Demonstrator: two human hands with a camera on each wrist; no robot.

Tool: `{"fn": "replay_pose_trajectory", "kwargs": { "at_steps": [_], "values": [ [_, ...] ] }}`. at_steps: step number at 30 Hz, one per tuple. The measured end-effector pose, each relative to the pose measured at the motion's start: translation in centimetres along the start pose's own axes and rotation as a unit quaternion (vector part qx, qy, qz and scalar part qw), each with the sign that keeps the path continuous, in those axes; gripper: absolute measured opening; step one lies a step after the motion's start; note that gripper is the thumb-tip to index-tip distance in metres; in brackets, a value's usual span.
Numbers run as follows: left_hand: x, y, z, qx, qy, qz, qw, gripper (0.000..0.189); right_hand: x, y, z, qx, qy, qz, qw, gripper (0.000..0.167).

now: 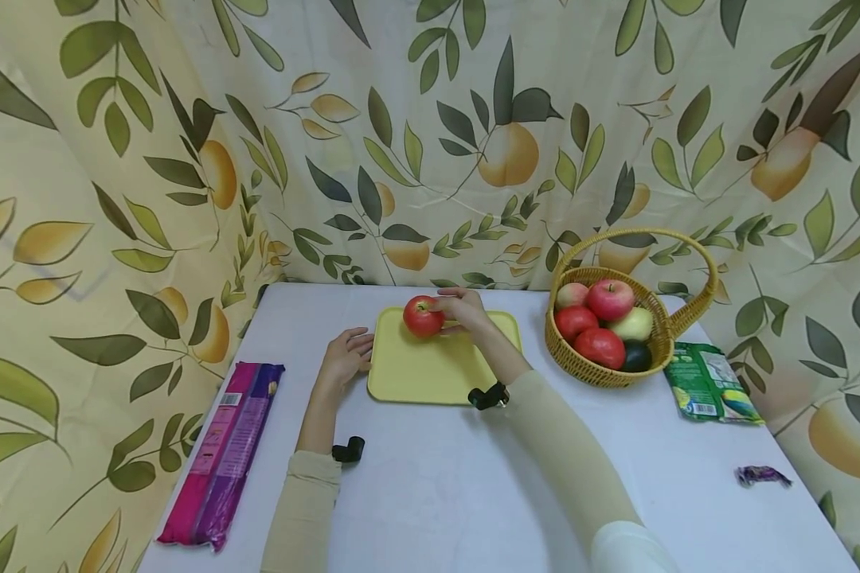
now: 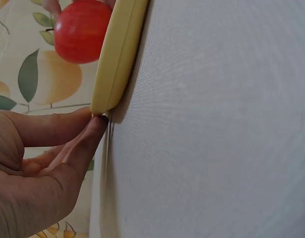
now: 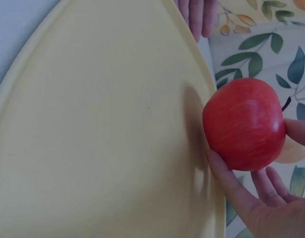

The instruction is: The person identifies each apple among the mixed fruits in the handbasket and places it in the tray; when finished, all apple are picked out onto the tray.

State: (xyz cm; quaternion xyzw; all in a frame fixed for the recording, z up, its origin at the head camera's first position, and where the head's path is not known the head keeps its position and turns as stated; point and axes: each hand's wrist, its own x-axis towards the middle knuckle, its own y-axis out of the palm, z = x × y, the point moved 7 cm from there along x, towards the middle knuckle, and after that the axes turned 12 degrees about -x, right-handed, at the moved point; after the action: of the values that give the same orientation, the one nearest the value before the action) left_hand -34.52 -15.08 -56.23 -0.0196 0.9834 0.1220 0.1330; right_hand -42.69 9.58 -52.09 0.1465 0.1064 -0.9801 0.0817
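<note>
A red apple with a dark stem is over the back left part of a yellow tray. My right hand holds this apple from its right side; in the right wrist view, thumb and fingers grip it close above the tray surface. At the tray's left edge is my left hand. Seen from the left wrist, its thumb and fingertips pinch the tray's rim. Whether the apple's underside touches the tray is hard to tell.
Right of the tray stands a wicker basket with a tall handle and several fruits. Beside it lies a green packet, and nearer, a small purple wrapped sweet. A long pink and purple package lies along the left edge of the white table.
</note>
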Motion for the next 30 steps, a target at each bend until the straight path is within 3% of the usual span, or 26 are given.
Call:
{"fn": "replay_pose_trajectory", "kwargs": {
  "at_steps": [16, 24, 30],
  "values": [
    [0.0, 0.0, -0.1, 0.001, 0.009, 0.006, 0.9999, 0.074, 0.8, 2.4, -0.2, 0.005, 0.005, 0.002, 1.0000, 0.067],
    [0.0, 0.2, 0.1, 0.000, 0.008, 0.009, 0.9999, 0.074, 0.5, 1.7, -0.6, -0.030, 0.018, -0.012, 0.9993, 0.066],
    [0.1, -0.1, 0.0, 0.007, 0.006, 0.006, 0.9999, 0.077, -0.5, 0.7, 0.2, -0.007, 0.001, -0.007, 1.0000, 0.059]
  ]
}}
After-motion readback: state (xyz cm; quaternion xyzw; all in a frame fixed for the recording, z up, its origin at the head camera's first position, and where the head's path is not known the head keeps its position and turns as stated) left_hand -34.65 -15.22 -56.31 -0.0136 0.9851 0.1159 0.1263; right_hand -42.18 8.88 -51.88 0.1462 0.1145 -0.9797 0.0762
